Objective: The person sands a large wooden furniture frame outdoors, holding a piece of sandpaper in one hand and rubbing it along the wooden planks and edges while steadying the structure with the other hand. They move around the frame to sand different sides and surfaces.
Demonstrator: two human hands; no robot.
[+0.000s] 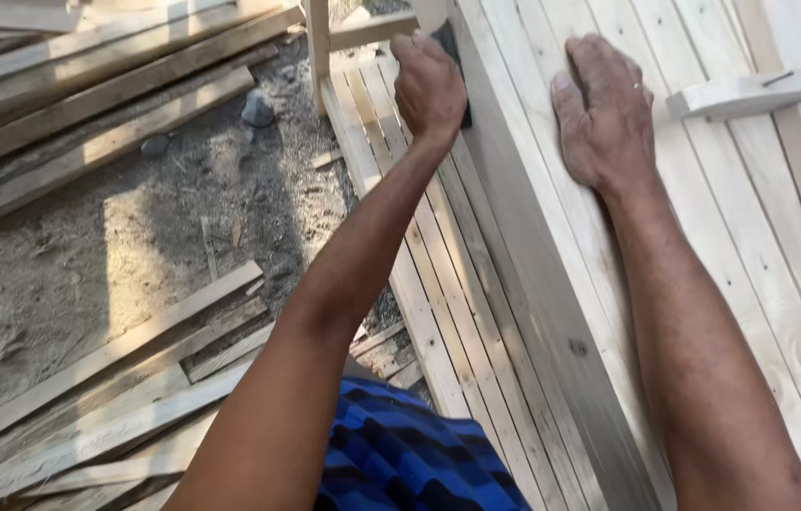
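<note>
dark block (455,71) | gripped, pressed against side edge | pale plank panel (552,246) | slanting, planks nailed edge-to-edge

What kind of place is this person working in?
Probably an outdoor carpentry yard. Rough planks lie stacked on sandy ground, and the right hand rests flat on a pale slatted wooden panel while the left hand grips something dark at its edge.

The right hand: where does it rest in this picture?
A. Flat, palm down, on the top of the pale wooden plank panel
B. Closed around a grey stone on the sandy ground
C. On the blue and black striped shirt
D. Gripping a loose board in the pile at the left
A: the right hand lies open and flat on the plank panel, while the left hand is closed on a dark object at the panel's side edge.
</note>
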